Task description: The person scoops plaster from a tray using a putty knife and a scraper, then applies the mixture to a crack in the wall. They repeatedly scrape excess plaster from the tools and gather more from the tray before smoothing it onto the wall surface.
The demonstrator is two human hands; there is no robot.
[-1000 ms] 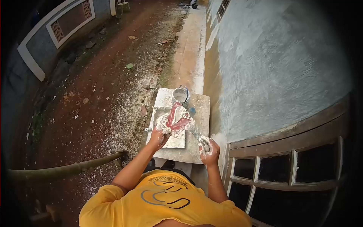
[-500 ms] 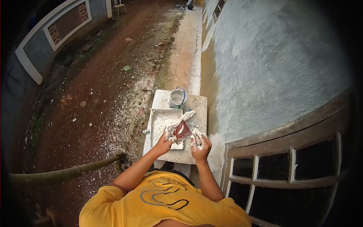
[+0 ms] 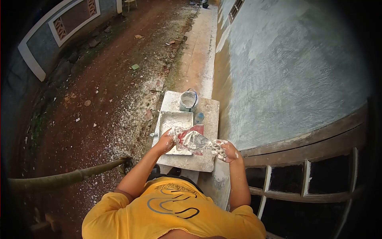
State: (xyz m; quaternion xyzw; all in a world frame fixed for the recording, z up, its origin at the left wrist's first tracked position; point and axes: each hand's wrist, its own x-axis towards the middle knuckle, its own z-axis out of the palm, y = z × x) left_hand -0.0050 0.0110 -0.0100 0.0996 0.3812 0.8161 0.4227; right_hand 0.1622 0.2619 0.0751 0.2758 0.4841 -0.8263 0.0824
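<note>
My left hand (image 3: 166, 142), caked in white paste, is closed on the near side of a red plastic board (image 3: 198, 128). On that board lies the grey blade of a trowel (image 3: 199, 142), smeared with thick white paste. My right hand (image 3: 227, 151) is wrapped around the trowel's paste-covered handle, to the right of the board. Below and beyond the hands sits a shallow white tray (image 3: 162, 121) coated with paste, partly hidden by the board and my left hand.
A white-stained bucket (image 3: 188, 102) and a small clear bottle (image 3: 199, 117) stand on the plaster-spotted platform (image 3: 209, 109). At right rise a grey plastered wall (image 3: 286, 79) and a framed window (image 3: 286, 177). A pole (image 3: 75, 175) juts in at left over reddish ground.
My right hand has moved right, away from my left. The red board has turned, so the trowel's grey blade shows across it. The bottle is more visible.
</note>
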